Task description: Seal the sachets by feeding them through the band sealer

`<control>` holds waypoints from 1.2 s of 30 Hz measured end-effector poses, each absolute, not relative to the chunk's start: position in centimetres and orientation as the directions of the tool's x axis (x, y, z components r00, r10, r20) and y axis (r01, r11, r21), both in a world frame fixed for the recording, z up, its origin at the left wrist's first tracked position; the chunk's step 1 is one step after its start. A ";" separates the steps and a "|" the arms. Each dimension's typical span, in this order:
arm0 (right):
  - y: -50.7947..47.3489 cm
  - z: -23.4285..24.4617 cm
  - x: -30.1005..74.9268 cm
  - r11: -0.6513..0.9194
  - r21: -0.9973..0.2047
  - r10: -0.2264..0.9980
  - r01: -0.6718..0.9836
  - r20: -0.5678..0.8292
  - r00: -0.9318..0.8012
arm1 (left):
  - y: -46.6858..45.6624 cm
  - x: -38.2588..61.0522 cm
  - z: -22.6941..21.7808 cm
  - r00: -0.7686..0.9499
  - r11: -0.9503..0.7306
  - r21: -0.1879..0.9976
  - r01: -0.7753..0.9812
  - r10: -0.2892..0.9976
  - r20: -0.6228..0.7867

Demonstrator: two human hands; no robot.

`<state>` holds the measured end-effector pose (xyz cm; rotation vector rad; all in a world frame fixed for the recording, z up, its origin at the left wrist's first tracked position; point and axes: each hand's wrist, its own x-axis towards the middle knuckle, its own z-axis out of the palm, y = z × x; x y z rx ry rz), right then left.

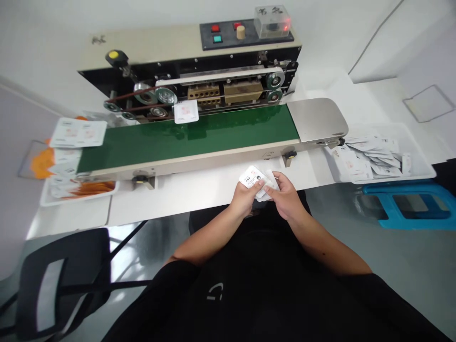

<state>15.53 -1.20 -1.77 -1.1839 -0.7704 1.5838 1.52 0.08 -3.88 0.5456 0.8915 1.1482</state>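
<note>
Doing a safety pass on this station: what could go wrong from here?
1. The left hand and right hand grip several fanned-out held packets; one might slip loose.
2. Heaped packets reach up to the left end of the green belt; the lone packet could bump into them if carried that way.
3. The pulleys show no guard in front, so fingers reaching across might get pinched if they turn.

White wall [342, 33] behind; grey floor [342, 211]; black chair [83, 254] left; blue stool [416, 222], probably, right edge.
</note>
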 end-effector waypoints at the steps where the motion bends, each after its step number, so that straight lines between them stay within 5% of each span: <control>1: -1.2 -1.7 15.5 -0.342 -0.876 0.938 -0.340 -0.338 -0.075 | 0.1 1.4 -3.6 0.108 0.335 0.753 -0.567 0.936 -0.335; 7: -0.9 -2.0 16.3 -0.375 -0.852 0.926 -0.367 -0.361 -0.110 | 0.6 0.4 -3.3 0.068 0.311 0.700 -0.643 0.934 -0.352; 15: 0.1 -1.9 18.8 -0.406 -0.910 0.910 -0.084 -0.393 -0.133 | 1.1 -1.4 -3.8 0.128 0.308 0.695 -0.649 0.946 -0.299; 28: 6.8 7.1 24.7 -0.109 -0.983 0.977 -0.150 -0.134 0.167 | 3.0 -6.7 -8.1 0.139 0.293 0.744 -0.600 0.954 -0.264; 36: 15.3 10.2 23.9 -0.175 -0.977 0.927 -0.125 -0.207 0.313 | 2.7 -6.3 -7.4 0.181 0.330 0.770 -0.546 0.944 -0.276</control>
